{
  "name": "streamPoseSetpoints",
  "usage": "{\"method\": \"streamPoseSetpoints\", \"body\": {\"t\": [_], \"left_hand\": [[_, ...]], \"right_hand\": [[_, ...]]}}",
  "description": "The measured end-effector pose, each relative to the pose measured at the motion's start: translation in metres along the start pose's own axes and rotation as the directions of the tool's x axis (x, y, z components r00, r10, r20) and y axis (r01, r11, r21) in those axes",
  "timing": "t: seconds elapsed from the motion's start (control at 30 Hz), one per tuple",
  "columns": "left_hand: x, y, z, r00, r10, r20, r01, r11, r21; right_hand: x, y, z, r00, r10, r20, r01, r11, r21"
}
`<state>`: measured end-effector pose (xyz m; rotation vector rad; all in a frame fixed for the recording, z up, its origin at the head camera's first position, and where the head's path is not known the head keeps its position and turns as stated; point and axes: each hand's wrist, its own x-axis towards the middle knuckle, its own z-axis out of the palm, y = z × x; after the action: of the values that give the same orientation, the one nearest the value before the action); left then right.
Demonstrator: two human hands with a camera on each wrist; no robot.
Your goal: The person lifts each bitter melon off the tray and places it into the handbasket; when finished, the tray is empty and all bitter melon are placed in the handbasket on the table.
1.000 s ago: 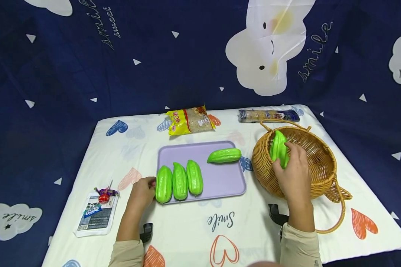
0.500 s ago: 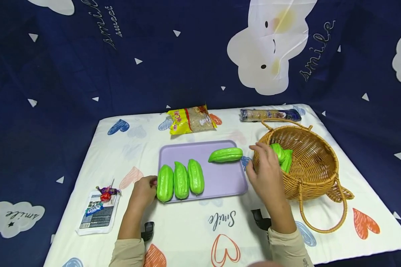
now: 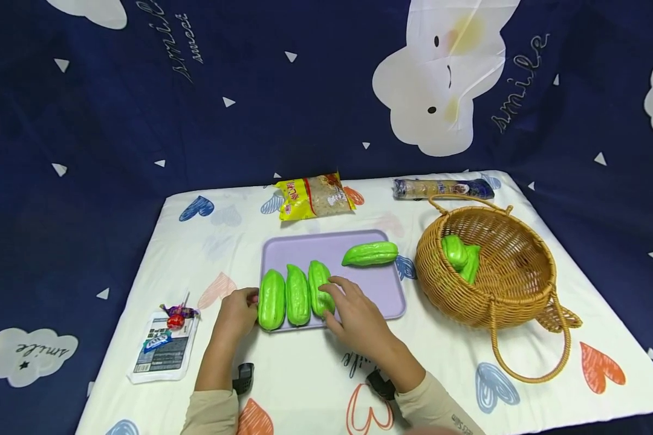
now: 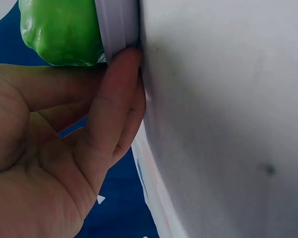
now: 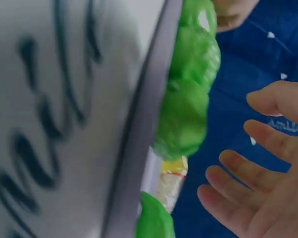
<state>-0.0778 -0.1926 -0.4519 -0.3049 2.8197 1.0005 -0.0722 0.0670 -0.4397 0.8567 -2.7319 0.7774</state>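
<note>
I see three green gourds (image 3: 296,295) lined up side by side at the near left end of the lilac tray (image 3: 370,290). My right hand (image 3: 359,317) sits over the tray's near edge, fingers spread and relaxed, fingertips just at the rightmost gourd of the row; in the right wrist view the fingers (image 5: 248,173) hang apart from the gourd, gripping nothing. My left hand (image 3: 238,311) is at the tray's left edge, beside the leftmost gourd; the left wrist view shows a straight finger (image 4: 114,99) pressed flat against the tray rim, not curled around it. A fourth gourd (image 3: 370,254) lies alone at the tray's far right, crosswise, apart from both hands. The wicker basket (image 3: 522,290) stands right of the tray, well apart from my hands, with more green gourds (image 3: 459,257) inside against its left wall; I can't count them, they overlap. Behind the tray lie a yellow snack bag (image 3: 312,196) and a long blue-ended packet (image 3: 441,188). Left of my left hand, a flat white pack (image 3: 163,350) with a wrapped candy (image 3: 176,314) on it. Nothing blocks the row. Both wrist views are blurry and tight.
</note>
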Motion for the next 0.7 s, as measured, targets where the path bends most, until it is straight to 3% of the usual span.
{"method": "streamPoseSetpoints", "body": {"t": [0.27, 0.7], "left_hand": [[-0.001, -0.001, 0.002, 1.000, 0.011, -0.013, -0.011, 1.000, 0.005], [0.000, -0.002, 0.003, 1.000, 0.012, -0.018, -0.012, 1.000, 0.001]], "right_hand": [[-0.005, 0.002, 0.013, 0.996, 0.041, 0.078, -0.040, 0.999, -0.015], [0.000, 0.003, 0.017, 0.993, 0.076, 0.085, -0.082, 0.994, 0.066]]}}
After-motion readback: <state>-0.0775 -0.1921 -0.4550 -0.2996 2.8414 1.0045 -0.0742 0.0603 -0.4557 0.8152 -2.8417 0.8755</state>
